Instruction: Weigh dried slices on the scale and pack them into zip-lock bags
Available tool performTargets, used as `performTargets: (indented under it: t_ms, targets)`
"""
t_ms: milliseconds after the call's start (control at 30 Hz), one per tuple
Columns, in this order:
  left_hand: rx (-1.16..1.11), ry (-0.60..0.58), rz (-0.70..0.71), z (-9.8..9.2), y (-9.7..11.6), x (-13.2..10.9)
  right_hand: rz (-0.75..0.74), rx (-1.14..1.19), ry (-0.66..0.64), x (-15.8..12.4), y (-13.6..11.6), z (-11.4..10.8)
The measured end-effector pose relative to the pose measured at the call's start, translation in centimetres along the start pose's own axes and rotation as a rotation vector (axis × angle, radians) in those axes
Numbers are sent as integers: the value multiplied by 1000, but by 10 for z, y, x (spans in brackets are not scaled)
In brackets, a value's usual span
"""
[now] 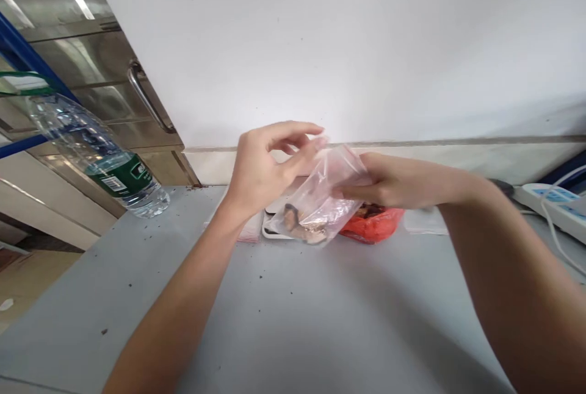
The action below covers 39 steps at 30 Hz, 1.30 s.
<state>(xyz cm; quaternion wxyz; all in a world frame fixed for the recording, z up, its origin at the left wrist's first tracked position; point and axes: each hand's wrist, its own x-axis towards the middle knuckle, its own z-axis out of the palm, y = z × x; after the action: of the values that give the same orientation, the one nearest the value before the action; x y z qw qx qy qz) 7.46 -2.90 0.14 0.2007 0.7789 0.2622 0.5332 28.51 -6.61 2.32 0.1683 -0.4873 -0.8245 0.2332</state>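
A clear zip bag (pixel 336 180) hangs tilted over the table, with several brown, dried-looking pieces, perhaps sliced mushrooms (pixel 311 229), in its lower end. My right hand (pixel 384 180) grips the bag's upper right side between thumb and fingers. My left hand (pixel 270 165) is at the upper left of the bag, its fingers curved and apart from the thumb; whether the thumb touches the plastic is unclear. Behind the bag sits a white scale-like device (pixel 274 236), partly covered. An open red plastic bag (pixel 375 226) with dark brown pieces stands just right of it.
Flat clear bags (pixel 249 230) lie left of the device, and another clear bag (pixel 425 221) lies at the right. A large water bottle (pixel 123 174) stands at the table's left edge. A white power strip (pixel 556 199) with a cable is far right. Dark crumbs dot the grey table (pixel 293 333).
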Motion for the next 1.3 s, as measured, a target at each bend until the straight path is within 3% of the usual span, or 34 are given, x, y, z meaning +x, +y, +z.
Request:
performTargets:
  t_ms: [100, 167, 300, 367, 433, 500, 567, 667, 833, 1033, 1200, 1233, 1300]
  targets:
    - [10, 96, -68, 7, -6, 3, 11, 83, 28, -28, 19, -20]
    - [12, 61, -140, 12, -11, 2, 57, 147, 254, -49, 34, -30]
    - [28, -283, -200, 33, -17, -6, 162, 187, 893, -82, 69, -33]
    - [74, -470, -171, 46, -15, -14, 286, -18, 1008, -93, 93, -24]
    - [126, -608, -119, 58, -12, -20, 409, -227, 924, -102, 119, -8]
    - [168, -697, -66, 66, -10, -25, 367, -381, 694, -111, 143, 10]
    - [195, -739, -40, 70, -10, -28, 301, -428, 400, -118, 159, 25]
    - [224, -748, -34, 70, -10, -28, 367, -357, 244, -125, 161, 30]
    - [259, -774, -25, 70, -9, -30, 574, -199, 302, -110, 137, 17]
    - [298, -793, 6, 70, -8, -30, 463, -367, 104, -72, 126, 18]
    - [392, -764, -4, 59, -11, -25, 419, -277, 476, -50, 82, 7]
    - [423, -769, -14, 56, -11, -24, 375, -247, 463, -45, 72, 7]
    - [482, -779, -44, 51, -12, -23, 350, -241, 282, -32, 57, 10]
